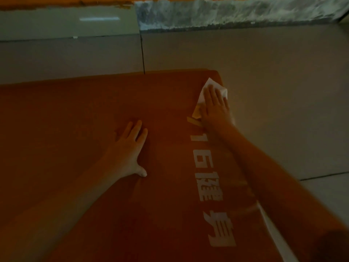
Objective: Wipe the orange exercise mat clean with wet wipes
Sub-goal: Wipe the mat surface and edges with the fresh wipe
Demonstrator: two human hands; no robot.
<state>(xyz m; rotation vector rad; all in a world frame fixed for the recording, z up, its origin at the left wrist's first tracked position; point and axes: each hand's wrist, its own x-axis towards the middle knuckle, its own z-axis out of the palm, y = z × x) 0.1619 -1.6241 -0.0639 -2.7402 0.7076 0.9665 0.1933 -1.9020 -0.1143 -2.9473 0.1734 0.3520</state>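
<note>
One orange mat (75,120) lies on the floor (283,91). One white wipe (211,86) sits at the mat's far right corner. Two hands are in view: one left hand (128,148) near the middle and one right hand (215,108) farther right. One row of pale printed characters (209,186) runs along the mat's right side; four show clearly, and the far end is partly hidden, so the full count cannot be told. Two dark seams (143,53) cross the floor.

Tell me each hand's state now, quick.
Left hand: open, flat on the orange mat.
Right hand: open, pressing the wet wipe onto the mat's far corner.
</note>
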